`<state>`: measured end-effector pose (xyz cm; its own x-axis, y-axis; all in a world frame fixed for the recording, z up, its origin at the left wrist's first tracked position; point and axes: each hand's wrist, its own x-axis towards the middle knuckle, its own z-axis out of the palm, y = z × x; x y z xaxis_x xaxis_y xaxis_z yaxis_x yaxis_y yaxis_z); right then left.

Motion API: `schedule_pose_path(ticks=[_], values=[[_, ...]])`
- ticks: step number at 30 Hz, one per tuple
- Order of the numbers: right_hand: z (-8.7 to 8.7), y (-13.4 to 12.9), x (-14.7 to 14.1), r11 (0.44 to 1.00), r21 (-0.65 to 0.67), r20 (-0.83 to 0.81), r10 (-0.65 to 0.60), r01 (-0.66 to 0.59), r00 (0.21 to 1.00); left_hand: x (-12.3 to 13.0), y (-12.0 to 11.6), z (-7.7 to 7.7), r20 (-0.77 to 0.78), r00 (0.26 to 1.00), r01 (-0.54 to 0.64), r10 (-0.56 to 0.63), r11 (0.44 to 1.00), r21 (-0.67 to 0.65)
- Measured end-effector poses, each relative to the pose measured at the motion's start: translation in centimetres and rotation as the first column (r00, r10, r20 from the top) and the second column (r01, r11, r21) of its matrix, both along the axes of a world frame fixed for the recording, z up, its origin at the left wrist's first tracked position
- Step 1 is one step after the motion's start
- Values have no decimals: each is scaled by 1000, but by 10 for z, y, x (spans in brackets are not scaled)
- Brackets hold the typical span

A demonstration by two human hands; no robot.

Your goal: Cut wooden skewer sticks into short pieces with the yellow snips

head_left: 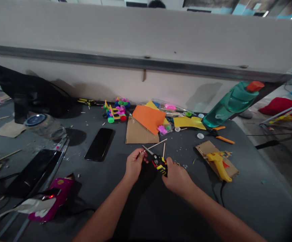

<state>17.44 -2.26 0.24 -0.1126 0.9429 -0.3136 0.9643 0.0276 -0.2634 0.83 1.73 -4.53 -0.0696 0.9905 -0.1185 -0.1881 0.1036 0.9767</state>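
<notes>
My left hand [134, 164] pinches a thin wooden stick [158, 144] that slants up to the right over the dark table. Yellow-and-black long-nose pliers [158, 162] are gripped in my right hand [177, 175], their jaws pointing up and left toward the stick, close to my left fingertips. Whether the jaws touch the stick, I cannot tell. Another short stick [163, 150] lies just behind the pliers. Beyond both hands, an orange sheet [149, 117] rests on a piece of cardboard [136, 132].
A yellow glue gun [219, 164] lies on cardboard at right, near orange-handled pliers [225, 139] and a tilted green bottle [231, 102]. Left of my hands are a phone [99, 144], a clear jar [45, 126] and a magenta power strip [57, 198]. Colourful toy pieces [115, 112] sit behind.
</notes>
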Motion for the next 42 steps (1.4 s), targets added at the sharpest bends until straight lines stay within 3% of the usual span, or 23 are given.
schedule_pose_path(ticks=[5,18,28,34,42], values=[[0,-3,4,996,12,-30,-84,85,996,0,1,3,39,999,0,0,1000,-4],[1,-8,-4,996,88,-19,-28,30,999,-1,1,3,27,999,24,-24,1000,-7],[0,-7,-11,1000,8,9,-5,5,1000,-2,2,-2,68,997,-27,27,1000,-10],[-2,-3,-2,999,-15,-18,-46,46,999,0,2,1,116,992,-40,46,998,-51],[0,-13,5,997,60,-8,-45,45,999,1,2,3,170,983,-55,70,994,-90]])
